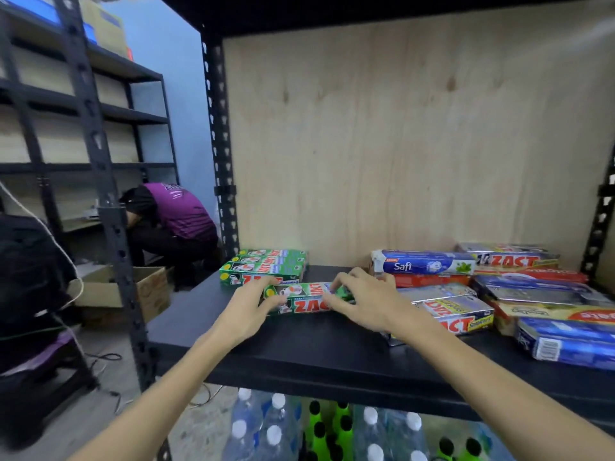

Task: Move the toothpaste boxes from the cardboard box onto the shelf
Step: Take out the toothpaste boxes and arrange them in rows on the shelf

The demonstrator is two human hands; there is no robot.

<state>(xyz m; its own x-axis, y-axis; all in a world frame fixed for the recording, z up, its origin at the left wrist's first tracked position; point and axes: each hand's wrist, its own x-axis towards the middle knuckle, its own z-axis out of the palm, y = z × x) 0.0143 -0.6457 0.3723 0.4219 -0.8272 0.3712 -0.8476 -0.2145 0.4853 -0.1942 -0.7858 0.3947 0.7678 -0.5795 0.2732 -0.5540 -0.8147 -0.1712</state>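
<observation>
A green toothpaste box [304,299] lies on the black shelf [316,347], held at both ends. My left hand [248,306] grips its left end and my right hand [361,299] grips its right end, fingers curled over the top. Just behind it, a small stack of green toothpaste boxes [266,266] sits at the shelf's left rear. An open cardboard box [148,289] stands on the floor to the left, its inside hidden.
Blue, red and silver toothpaste boxes [519,294] crowd the shelf's right half. A black upright post [221,154] borders the shelf's left side, plywood behind. Water bottles [276,427] stand below. A crouching person [176,224] works at the left racks.
</observation>
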